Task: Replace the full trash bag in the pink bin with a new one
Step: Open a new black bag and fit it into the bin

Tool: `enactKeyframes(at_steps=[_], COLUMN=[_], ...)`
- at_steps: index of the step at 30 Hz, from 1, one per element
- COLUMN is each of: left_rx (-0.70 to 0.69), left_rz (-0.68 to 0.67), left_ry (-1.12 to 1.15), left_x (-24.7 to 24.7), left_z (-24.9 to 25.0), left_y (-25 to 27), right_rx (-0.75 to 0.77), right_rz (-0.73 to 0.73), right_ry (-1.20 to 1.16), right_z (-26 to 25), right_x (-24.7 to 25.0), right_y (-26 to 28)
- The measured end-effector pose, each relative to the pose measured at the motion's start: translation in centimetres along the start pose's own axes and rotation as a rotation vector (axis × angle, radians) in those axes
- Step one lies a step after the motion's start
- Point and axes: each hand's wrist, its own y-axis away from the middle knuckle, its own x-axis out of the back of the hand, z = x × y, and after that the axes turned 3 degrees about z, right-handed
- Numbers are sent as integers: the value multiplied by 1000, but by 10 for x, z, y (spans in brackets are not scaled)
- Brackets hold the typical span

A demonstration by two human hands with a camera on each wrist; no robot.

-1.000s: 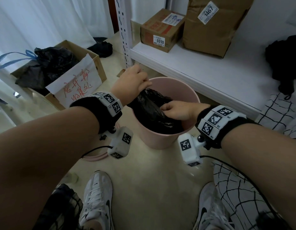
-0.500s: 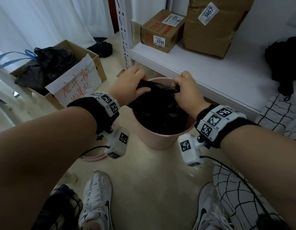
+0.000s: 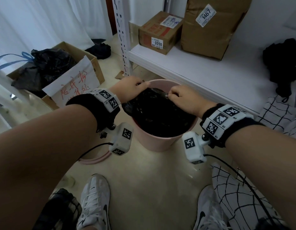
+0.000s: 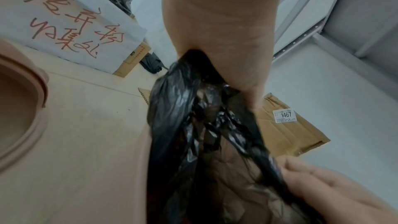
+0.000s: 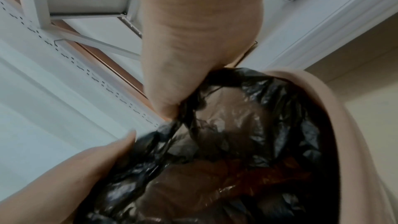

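Observation:
A pink bin (image 3: 160, 143) stands on the floor in front of a white shelf, with a thin black trash bag (image 3: 157, 113) hanging inside it. My left hand (image 3: 132, 90) grips the bag's edge at the bin's far left rim. My right hand (image 3: 182, 98) pinches the bag's edge over the far right of the opening. In the left wrist view the left hand (image 4: 224, 60) bunches the bag (image 4: 193, 125), and the right hand's fingers (image 4: 323, 185) show below. In the right wrist view the right hand (image 5: 172, 91) holds the stretched bag (image 5: 247, 134) over the bin (image 5: 344, 125).
A pink ring (image 3: 94, 161) lies on the floor left of the bin. A cardboard box (image 3: 97, 70) holding a full black bag (image 3: 44, 68) sits at the left. The white shelf (image 3: 202, 75) carries two cardboard boxes (image 3: 160, 32) and black cloth (image 3: 283, 63). My shoes (image 3: 95, 201) stand below.
My right hand rose from inside the bin to the bag's top edge. Both hands then moved down to the bin's far rim, spreading the bag's mouth apart.

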Motion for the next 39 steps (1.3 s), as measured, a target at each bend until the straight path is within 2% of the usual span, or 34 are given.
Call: enactKeyframes(at_steps=[2,4,7,10,13,14,15,17,18,19,21,23,27,31,33,36,39], left_rx=[12,38,-7,-105,-146,-129,-120,-97,-90,-86,-106,-84,39,197,235,259,195], left_rz=[33,69,19,-47,47,33,-36,-251,-288,-281,-143,-58,12,126,174,258,253], left_ry=[-6,38,48,-117,-174,-186,-228,-359,-401,-426,-427,-343,69,500,589,646,604], left_x=[-1,-1,1,1,-7,-11,-17,-29,-32,-31,-26,-20,-13,-14,-16,-18,-19], left_z=[-4,-6,-5,-3,2,5,9,11,10,9,4,0,-8,-14,-12,-10,-15], left_y=[-4,-6,-5,-4,-1,1,3,1,-1,-5,-13,-17,-12,-13,-17,-22,-27], right_rx=[-33,-79,-115,-39,53,58,44,13,23,53,125,146,2,-110,-149,-176,-225], right_rz=[42,113,163,101,189,221,211,89,40,21,10,7,49,239,247,251,248], right_ry=[19,-63,-135,23,90,85,81,50,36,35,64,96,150,418,369,159,50], right_z=[9,15,19,22,21,21,21,20,20,18,16,17,24,26,29,35,40], right_x=[-1,-2,-1,-1,-6,-8,-9,-11,-12,-11,-10,-10,-9,-5,-5,-7,-6], right_y=[-4,-6,-6,-7,-6,-5,-5,-2,-1,-1,1,1,2,-5,-10,-18,-24])
